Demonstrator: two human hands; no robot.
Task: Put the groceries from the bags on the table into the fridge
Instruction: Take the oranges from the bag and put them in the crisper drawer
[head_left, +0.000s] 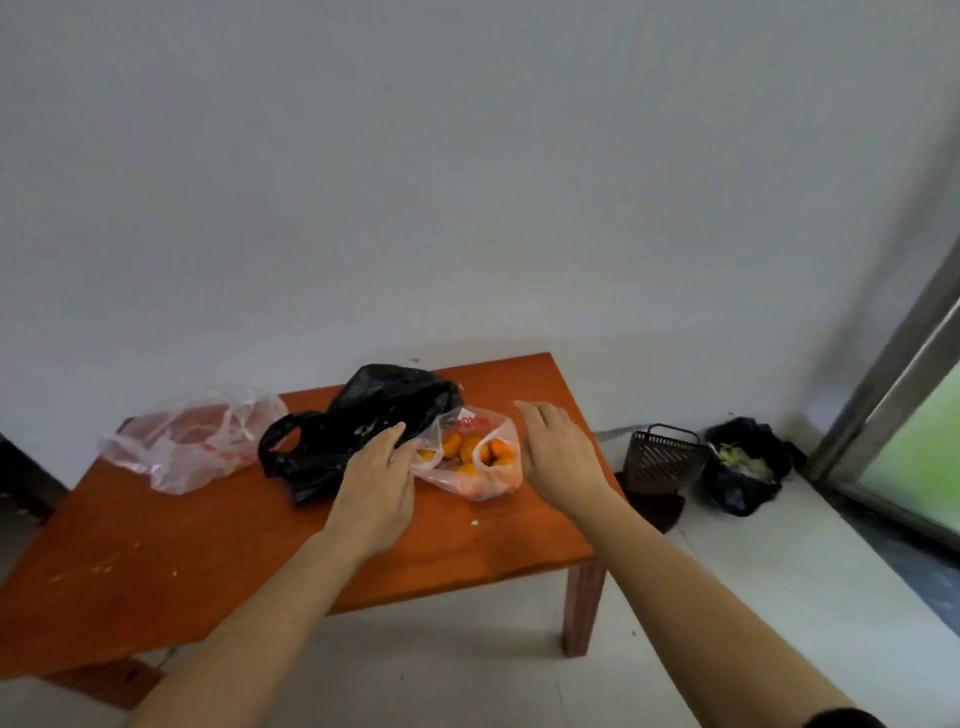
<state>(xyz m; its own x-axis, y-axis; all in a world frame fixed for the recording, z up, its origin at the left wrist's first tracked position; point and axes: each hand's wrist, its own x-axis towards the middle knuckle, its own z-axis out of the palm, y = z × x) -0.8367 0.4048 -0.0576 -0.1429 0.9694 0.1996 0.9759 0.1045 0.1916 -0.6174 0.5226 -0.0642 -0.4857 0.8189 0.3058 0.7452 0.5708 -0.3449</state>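
Groceries all sit on the tabletop (208, 545) in the lower half of the frame, and none is out of its bag as far as the view shows. Three bags lie across its far side. A pale bag (192, 441) with reddish contents is at lower left, and a black bag (363, 421) is at centre, its contents hidden. A fruit bag (480, 483) lies just right of centre with its mouth open and oranges (470, 449) showing inside. Your left hand (376, 483) lies low where the black bag and the fruit bag meet. Its fingers are nearly straight and close together, the tips against plastic, though which bag they touch cannot be told. Your right hand (558, 457) hovers just beside the fruit bag's right edge, fingers loosely spread and gripping nothing. By my reading the task is at its very start, with both hands closing in on the fruit bag and nothing lifted yet. All three bags are left to deal with. The fridge is not in view, so a carry lies ahead. On the floor at right stand a dark basket (662, 457) and a black sack (743, 473) of scraps, well apart from the tabletop and likely no part of your job.
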